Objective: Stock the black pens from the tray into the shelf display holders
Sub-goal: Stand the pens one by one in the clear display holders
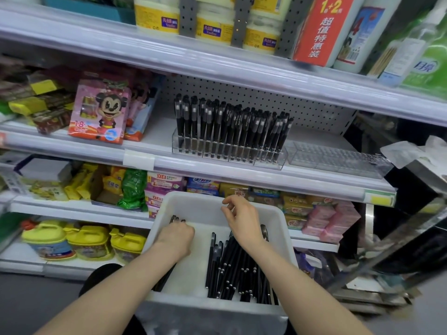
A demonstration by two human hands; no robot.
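A white plastic tray [205, 204] sits in front of me at lap height, with a pile of black pens [238, 269] lying along its right half. My left hand [177, 236] is down in the tray's left side, closed around a bundle of black pens whose caps stick out past my fingers. Above the tray's far right part hovers my right hand [240, 217], fingers loosely curled and apart, holding nothing. On the middle shelf a clear display holder [268, 163] stands full of upright black pens [229, 129]. To its right is an empty clear holder [336, 159].
The shelf edge [217, 169] runs just above the tray's far rim. A pink cartoon crayon box [100, 112] stands left of the holders. Soap packets and yellow-lidded jars [88, 240] fill the lower shelves. A metal stand with tissue [416, 151] is at the right.
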